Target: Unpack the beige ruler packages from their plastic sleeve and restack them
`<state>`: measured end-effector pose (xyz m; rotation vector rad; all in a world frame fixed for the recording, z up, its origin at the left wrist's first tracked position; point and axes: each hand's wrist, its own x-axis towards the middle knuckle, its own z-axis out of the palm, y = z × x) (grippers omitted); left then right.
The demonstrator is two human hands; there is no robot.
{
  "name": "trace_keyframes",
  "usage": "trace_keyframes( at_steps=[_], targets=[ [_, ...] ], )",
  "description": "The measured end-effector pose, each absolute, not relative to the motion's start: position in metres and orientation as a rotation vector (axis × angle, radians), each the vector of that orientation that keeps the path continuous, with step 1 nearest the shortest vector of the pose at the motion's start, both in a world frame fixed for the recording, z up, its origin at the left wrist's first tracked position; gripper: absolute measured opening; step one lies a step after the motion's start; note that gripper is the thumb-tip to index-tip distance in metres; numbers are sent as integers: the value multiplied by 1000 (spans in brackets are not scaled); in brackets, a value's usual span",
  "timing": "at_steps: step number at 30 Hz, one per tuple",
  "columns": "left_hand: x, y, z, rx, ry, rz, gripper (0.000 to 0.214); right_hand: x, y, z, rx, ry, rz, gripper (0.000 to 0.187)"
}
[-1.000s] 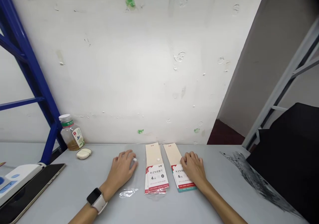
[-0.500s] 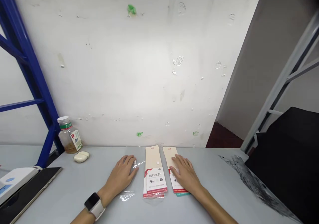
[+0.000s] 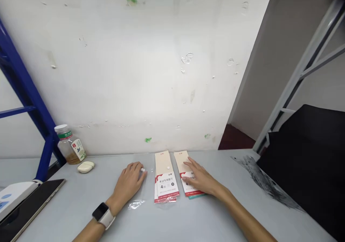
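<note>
My left hand point(image 3: 129, 180), with a watch point(image 3: 103, 215) on its wrist, lies palm down at the left edge of a clear plastic bag point(image 3: 137, 203). Its fingers are slightly bent and the thumb stands apart; I see nothing gripped. Just right of the bag is a stack of cream, white and red printed packets point(image 3: 166, 184) with Chinese lettering. A second stack of similar packets point(image 3: 181, 159) lies beside it, a teal edge showing underneath. Over this second stack my right hand point(image 3: 201, 177) is open, fingers spread, covering part of the print. Whether its fingertips touch the packets I cannot tell.
At the back left stand a clear jar point(image 3: 70, 147) with a white lid and a small cream case point(image 3: 85, 167). A dark tablet-like device point(image 3: 32, 206) and a white box point(image 3: 16, 195) lie at the left. A black chair back point(image 3: 309, 156) is on the right.
My right hand has lifted slightly and spread its fingers over the right stack. My left hand stays in place on the bag. The camera view has shifted a little.
</note>
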<state>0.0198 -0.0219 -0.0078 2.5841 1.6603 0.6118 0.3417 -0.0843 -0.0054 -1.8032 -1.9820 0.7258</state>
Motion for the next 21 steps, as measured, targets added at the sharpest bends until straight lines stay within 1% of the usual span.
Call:
trace_keyframes(
  at_steps=[1, 3, 5, 6, 12, 18, 21],
  targets=[
    [20, -22, -8, 2590, 1665, 599, 25, 348, -87, 0, -1747, -2044, 808, 79],
    [21, -21, -9, 2607, 1667, 580, 25, 359, -92, 6, -1692, -2117, 929, 99],
    [21, -21, -10, 2625, 1657, 579, 25, 365, -94, 7, -1661, -2152, 1001, 107],
    [21, -21, -10, 2631, 1653, 587, 26, 367, -94, 6, -1652, -2162, 1019, 107],
    [20, -22, -11, 2643, 1668, 622, 26, 360, -92, -2, -1583, -2165, 950, 93],
    [19, -20, -14, 2649, 1681, 626, 31, 359, -94, 11, -1544, -2130, 989, 82],
    [22, -22, -12, 2712, 1596, 703, 37, 353, -93, 15, -1577, -2007, 896, 61]
  ],
)
